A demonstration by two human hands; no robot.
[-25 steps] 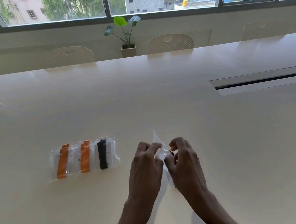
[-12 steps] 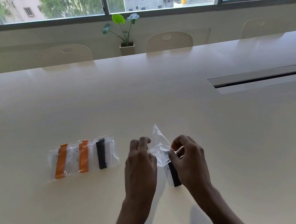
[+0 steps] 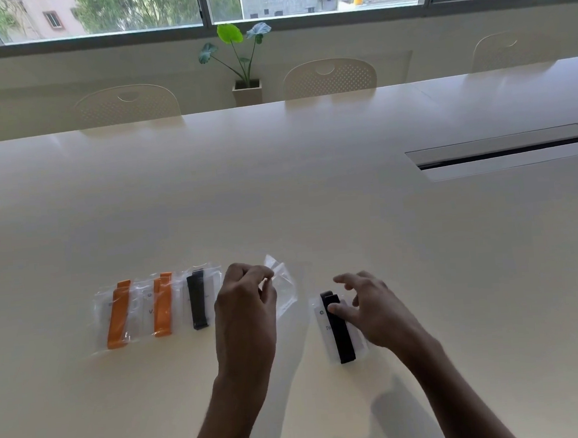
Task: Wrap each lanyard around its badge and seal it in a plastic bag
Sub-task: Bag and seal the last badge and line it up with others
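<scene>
— On the table (image 3: 313, 200), near edge, item one?
— Left hand (image 3: 244, 311): forearm reaching forward, back of the hand facing up. Fingers (image 3: 250, 272) and thumb are curled in a pinch on one clear plastic bag (image 3: 284, 287), which juts out to the right of the grip.
— Item two?
— Right hand (image 3: 372, 312): palm down, fingers spread and relaxed, thumb laid across one black lanyard (image 3: 342, 338). The lanyard is wound lengthwise round one white badge (image 3: 323, 329). The badge lies flat on the table, just right of the plastic bag and outside it.
— Stock to the left?
— Three sealed packs, flat, in a row: left orange pack (image 3: 118, 314), middle orange pack (image 3: 163, 308), black pack (image 3: 197, 304). Each is a wrapped badge in clear plastic.
</scene>
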